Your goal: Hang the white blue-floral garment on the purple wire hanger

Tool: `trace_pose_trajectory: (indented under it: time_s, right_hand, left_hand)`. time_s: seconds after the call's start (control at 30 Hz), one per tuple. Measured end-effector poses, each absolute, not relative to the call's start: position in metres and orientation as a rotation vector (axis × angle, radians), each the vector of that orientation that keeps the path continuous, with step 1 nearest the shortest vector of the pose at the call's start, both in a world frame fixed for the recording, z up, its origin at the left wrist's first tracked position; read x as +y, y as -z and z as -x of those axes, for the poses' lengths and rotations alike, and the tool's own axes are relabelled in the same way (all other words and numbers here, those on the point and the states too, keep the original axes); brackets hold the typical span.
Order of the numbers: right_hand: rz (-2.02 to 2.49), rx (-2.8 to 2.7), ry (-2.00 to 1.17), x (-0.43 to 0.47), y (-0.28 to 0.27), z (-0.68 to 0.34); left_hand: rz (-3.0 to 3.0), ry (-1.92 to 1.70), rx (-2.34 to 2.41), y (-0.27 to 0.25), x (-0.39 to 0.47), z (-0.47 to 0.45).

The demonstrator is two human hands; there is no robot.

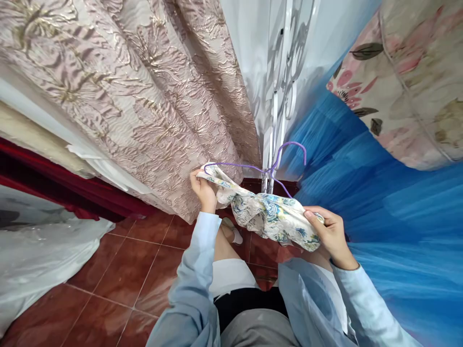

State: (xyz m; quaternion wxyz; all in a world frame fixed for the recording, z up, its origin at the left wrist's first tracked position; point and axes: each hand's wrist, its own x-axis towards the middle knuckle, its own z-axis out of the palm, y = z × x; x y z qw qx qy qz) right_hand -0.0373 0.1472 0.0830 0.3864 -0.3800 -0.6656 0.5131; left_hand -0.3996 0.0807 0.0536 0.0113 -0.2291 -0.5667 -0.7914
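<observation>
A white garment with a blue and yellow floral print [275, 212] is stretched out in front of me. My left hand [204, 190] pinches its left edge, close to one end of a purple hanger [249, 166]. My right hand [327, 233] grips the fabric at the right end, thumb on top. The hanger lies along the garment's upper edge, its hook pointing up and right. Its left arm shows above the cloth, while the lower end of its right arm goes behind the fabric.
A pink and gold embossed dress [155, 96] hangs at the left, with dark red cloth [72, 178] beyond it. White metal scrollwork [282, 86] stands ahead. Blue tulle [398, 231] and a floral fabric [408, 82] hang at the right. Red tiles [126, 270] cover the floor.
</observation>
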Motion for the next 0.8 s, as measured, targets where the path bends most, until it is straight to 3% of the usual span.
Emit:
trace_pose_trajectory:
  time_s: [0.37,0.6,0.8]
  right_hand:
    - [1.12,-1.475,-1.184,0.176,-0.061,0.011]
    - [1.047,-1.579,-0.792,0.197,-0.105,0.002]
    - [0.968,-1.684,-0.672,0.196,-0.156,-0.01]
  left_hand:
    - [1.063,2.561,-1.637,-0.109,0.087,0.364]
    - [1.054,2.535,-1.598,-0.124,0.109,0.367]
    - [1.084,2.54,-1.525,-0.141,0.118,0.371]
